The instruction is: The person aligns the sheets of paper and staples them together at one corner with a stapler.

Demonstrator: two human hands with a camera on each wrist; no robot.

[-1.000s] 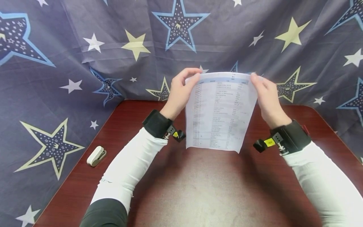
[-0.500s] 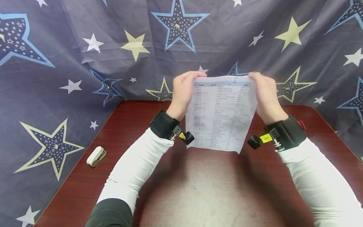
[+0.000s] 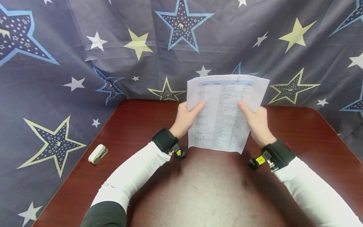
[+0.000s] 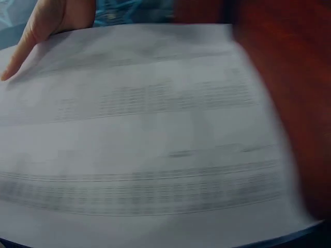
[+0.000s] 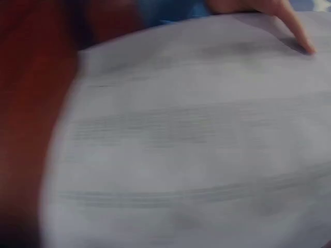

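A printed sheet of paper (image 3: 218, 126) with columns of text is held upright above the table, its top edge slightly bowed; whether it is one sheet or several I cannot tell. My left hand (image 3: 185, 118) grips its left side about midway up, thumb across the printed face and fingers hidden behind. On the opposite side, my right hand (image 3: 255, 121) grips it the same way. In the left wrist view the sheet (image 4: 145, 124) fills most of the picture, the thumb lying on it. The right wrist view shows the blurred paper (image 5: 196, 129) under the other thumb.
A small white stapler (image 3: 98, 154) lies near the left edge of the dark red table (image 3: 210, 186). A star-patterned cloth (image 3: 215, 37) hangs behind and to the left of the table. Something small and red shows beside the right wrist strap (image 3: 279, 153).
Both hands have slid from the paper's top corners down to the middle of its sides. The paper stays upright at about the same place. The stapler lies still.
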